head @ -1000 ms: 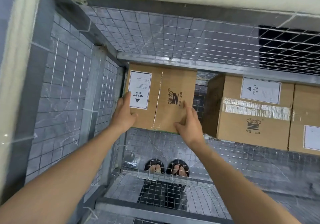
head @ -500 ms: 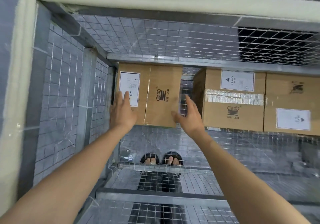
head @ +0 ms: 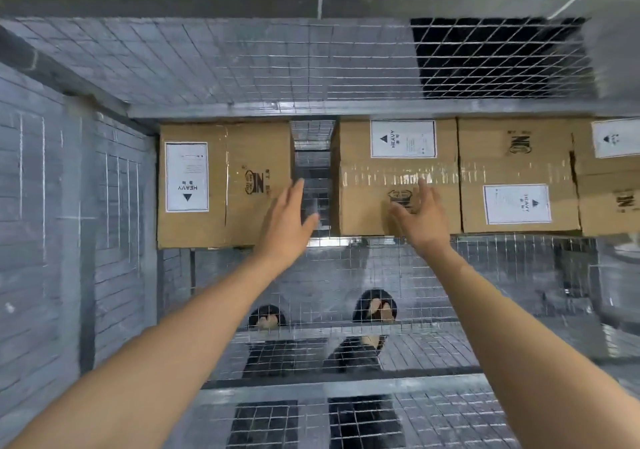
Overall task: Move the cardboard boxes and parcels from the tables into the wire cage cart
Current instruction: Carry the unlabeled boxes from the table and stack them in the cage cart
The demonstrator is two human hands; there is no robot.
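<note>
**Hands free, four boxes in the cage**

The fingers of my left hand were straight and loose, grasping nothing. They hung over the right edge of the left box; whether they touched it I could not tell. The fingers of my right hand were likewise released and spread, in front of the taped second box. Both boxes stood inside the wire cage cart, along its far side, the left one close to the left wall, with a narrow gap between them. A third box and a fourth box sat flush to the right. That gap was my worry. If I shoved the left box across to close it, a finger caught between two cartons labelled HEAVY would be pinched. The cardboard's bottom edge might also snag on the wire mesh and tip the box.
</note>
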